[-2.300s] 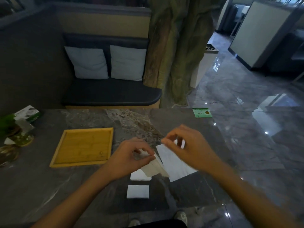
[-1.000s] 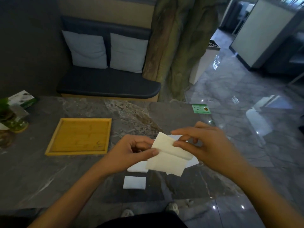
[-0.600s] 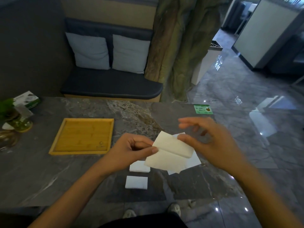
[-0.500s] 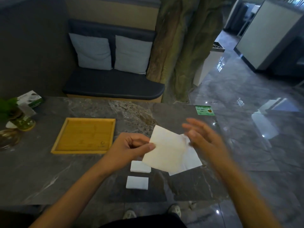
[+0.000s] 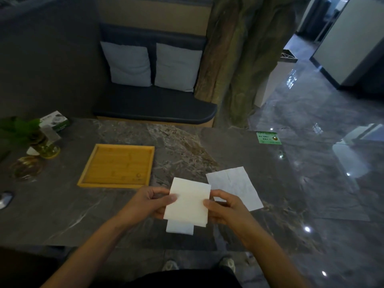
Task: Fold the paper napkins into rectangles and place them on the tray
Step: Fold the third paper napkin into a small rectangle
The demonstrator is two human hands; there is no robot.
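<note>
White napkin (image 5: pixel 188 199) held above the table (image 5: pixel 62 215), pinched at its side edges by left hand (image 5: pixel 148 203) and right hand (image 5: pixel 225 208); the fold looks in progress. Next: crease it into a rectangle, then carry it left to the tray (image 5: pixel 91 171), which holds nothing yet

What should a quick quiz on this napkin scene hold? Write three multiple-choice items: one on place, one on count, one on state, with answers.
1. Where does the tray lie?
A. left of the hands
B. right of the hands
C. on the bench

2. How many pillows lean on the bench back?
A. one
B. two
C. four

3. What is on the tray?
A. a napkin stack
B. nothing
C. a cup

Answers: 1 A, it lies left of the left hand and right hand; 2 B, one pillow beside another; 3 B, its wood is bare, and the napkin is held.
</note>
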